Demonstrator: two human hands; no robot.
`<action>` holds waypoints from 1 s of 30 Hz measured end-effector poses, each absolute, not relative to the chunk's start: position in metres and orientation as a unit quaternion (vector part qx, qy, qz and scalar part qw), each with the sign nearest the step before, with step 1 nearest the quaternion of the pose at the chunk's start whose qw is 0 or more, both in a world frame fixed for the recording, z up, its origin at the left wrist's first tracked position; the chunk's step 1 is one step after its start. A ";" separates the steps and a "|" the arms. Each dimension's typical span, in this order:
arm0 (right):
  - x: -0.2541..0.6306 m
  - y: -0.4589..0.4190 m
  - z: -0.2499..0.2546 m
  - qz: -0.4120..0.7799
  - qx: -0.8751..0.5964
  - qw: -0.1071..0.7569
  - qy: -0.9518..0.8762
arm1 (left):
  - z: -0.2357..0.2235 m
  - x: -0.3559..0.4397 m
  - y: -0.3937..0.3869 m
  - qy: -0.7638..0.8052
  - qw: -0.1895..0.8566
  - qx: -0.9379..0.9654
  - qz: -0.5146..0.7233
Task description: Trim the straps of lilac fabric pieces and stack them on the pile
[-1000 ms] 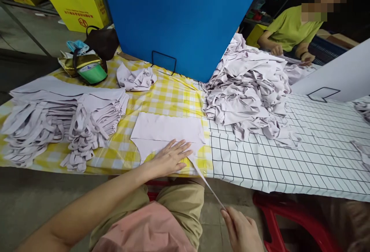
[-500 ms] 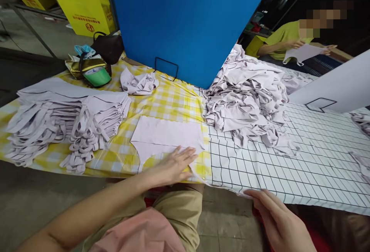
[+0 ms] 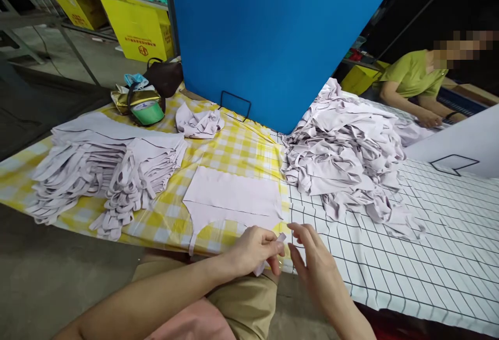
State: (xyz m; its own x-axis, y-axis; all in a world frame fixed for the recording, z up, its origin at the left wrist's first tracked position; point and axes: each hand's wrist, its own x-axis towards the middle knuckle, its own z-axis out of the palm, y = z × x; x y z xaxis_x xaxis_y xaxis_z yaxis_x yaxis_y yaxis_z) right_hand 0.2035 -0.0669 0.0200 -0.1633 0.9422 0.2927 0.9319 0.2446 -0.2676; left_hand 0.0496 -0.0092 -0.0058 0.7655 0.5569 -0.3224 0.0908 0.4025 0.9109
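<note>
A pale lilac strappy camisole (image 3: 234, 192) lies flat on the yellow checked cloth in front of me, its strap end towards me. My left hand (image 3: 259, 249) is closed on one of its straps at the table's front edge, and a short strap end pokes up between thumb and fingers. Just to the right, my right hand (image 3: 314, 254) has its thumb and fingers apart, close to that strap end with nothing visible in them. The camisole's other strap (image 3: 192, 244) hangs towards the edge at the left.
A neat stack of camisoles (image 3: 117, 140) with dangling straps sits at the left. A crumpled heap of them (image 3: 346, 147) lies at the right, beside a blue panel (image 3: 265, 43). A bag (image 3: 166, 77) and a green tape roll (image 3: 147, 114) stand behind. Across the table sits a person (image 3: 413, 77).
My right hand has come left from the stretched strap to beside my left hand. My left hand has gone from lying flat on the camisole to gripping its strap. The other person's hands have lowered.
</note>
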 end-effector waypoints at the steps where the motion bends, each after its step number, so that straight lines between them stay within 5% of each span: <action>1: 0.202 -0.066 0.015 -0.010 -0.605 0.199 -0.771 | -0.006 0.050 -0.009 0.308 0.788 0.511 0.153; 6: 0.193 -0.063 -0.002 -0.105 -0.580 0.207 -0.781 | -0.004 0.051 -0.007 0.318 0.806 0.477 0.148; 12: 0.189 -0.053 -0.016 -0.074 -0.559 0.242 -0.790 | -0.011 0.049 -0.001 0.316 0.774 0.530 0.141; 20: 0.183 -0.036 -0.037 0.110 -0.683 0.348 -0.633 | -0.036 0.028 0.045 0.371 0.245 0.880 0.169; 30: 0.182 -0.017 -0.044 0.267 -0.719 0.392 -0.509 | -0.040 0.033 0.074 0.215 0.056 0.973 0.063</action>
State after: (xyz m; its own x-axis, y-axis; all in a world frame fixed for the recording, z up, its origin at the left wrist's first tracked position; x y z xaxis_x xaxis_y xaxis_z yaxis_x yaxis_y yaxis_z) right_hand 0.1820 -0.0168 -0.0438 0.3402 0.9402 0.0155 0.5223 -0.1752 -0.8346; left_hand 0.0332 0.0736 -0.0403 0.8999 0.4247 0.0992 0.4104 -0.9016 0.1368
